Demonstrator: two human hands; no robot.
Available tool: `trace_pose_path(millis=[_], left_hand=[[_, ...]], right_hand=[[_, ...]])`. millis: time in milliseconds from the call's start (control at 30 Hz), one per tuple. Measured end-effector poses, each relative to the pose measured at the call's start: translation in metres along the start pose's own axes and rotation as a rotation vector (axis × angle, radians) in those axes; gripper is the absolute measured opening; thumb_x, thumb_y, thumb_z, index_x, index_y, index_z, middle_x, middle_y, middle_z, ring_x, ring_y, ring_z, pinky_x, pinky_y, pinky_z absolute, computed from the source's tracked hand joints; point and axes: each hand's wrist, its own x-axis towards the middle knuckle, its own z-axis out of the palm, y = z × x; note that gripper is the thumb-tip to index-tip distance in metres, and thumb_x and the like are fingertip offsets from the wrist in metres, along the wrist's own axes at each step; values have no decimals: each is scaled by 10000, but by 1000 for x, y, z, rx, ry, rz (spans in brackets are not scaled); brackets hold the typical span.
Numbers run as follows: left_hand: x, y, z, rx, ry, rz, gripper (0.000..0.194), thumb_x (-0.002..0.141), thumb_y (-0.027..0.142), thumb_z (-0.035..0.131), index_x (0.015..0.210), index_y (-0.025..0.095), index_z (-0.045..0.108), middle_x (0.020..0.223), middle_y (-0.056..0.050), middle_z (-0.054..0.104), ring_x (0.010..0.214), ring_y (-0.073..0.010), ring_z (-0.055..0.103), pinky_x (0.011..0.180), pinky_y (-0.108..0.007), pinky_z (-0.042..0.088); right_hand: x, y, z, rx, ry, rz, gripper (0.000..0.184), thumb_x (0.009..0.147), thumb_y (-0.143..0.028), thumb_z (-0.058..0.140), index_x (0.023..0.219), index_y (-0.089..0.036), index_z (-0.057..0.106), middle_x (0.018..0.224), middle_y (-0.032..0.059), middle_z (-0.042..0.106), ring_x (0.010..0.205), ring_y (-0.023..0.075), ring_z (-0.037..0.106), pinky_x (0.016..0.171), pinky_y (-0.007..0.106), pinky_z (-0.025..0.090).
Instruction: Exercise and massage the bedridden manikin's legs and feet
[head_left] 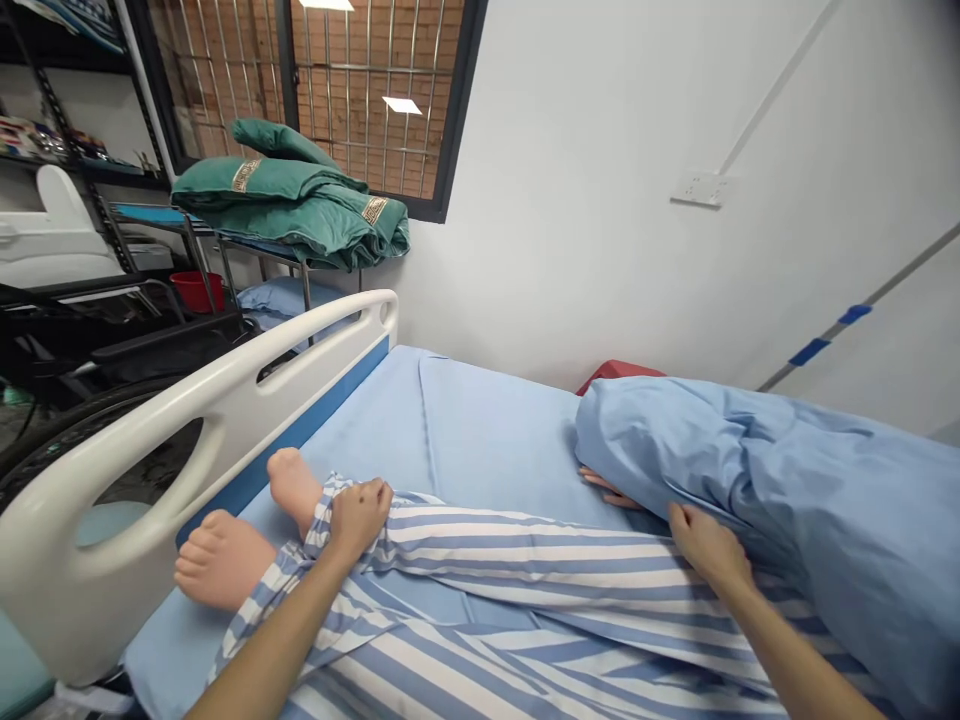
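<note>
A mannequin lies on the bed in blue-and-white striped pyjama trousers (525, 570), with its bare feet (296, 490) poking out near the white bed rail. My left hand (360, 517) grips the trouser cuff just above the feet. My right hand (709, 547) rests on the trouser leg at the edge of a crumpled blue blanket (765, 500). The mannequin's fingers (607, 488) stick out from under that blanket. The upper body is hidden beneath it. The light blue bed sheet (495, 430) lies under everything.
The white bed rail (187, 400) runs along the left side. Behind it stand a metal rack with folded green quilts (289, 200), a blue pillow (289, 297), a red bucket (195, 290) and a black wheelchair (112, 340). A red item (619, 373) sits against the white wall.
</note>
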Motion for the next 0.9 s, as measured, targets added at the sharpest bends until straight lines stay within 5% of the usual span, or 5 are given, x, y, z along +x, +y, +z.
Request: trace_pose_path(millis=[133,300,400,733,900], left_hand=[[0,-3,1,-40,12,6,309,849,255,340,733,199,621,703,-54,673,646,-173,599,555,-251,281],[0,-5,0,-90,11,-7,337,867,256,306,729,186,606,713,-66,668,676,-169,604,578,-250,313],[0,-7,-5,-90,-34,-10,300,857,227,317,810,177,609,761,-82,668,716,-176,609,611,-250,351],[6,-20,-15,30,-117,57,307,848,195,285,847,148,589,760,-120,651,714,-234,614,590,-291,376],[21,-10,-26,-338,36,-139,344,848,326,314,644,172,543,612,-45,601,594,-147,542,570,-244,338]], right_hand=[[-68,-95,38,224,63,-320,287,739,-394,442,516,-214,465,478,-10,394,463,144,313,528,297,235],[-200,-243,107,665,-322,-567,412,814,-481,355,513,-200,339,492,-37,347,501,114,339,506,245,271],[-251,-293,141,820,-469,-570,396,843,-442,359,535,-196,322,499,-51,320,501,98,320,494,230,257],[-268,-291,188,885,-520,-474,382,844,-414,375,539,-194,310,509,-56,318,516,98,307,494,229,238],[-265,-297,188,998,-508,-398,389,844,-431,367,536,-194,344,504,-53,332,511,100,322,505,230,279]])
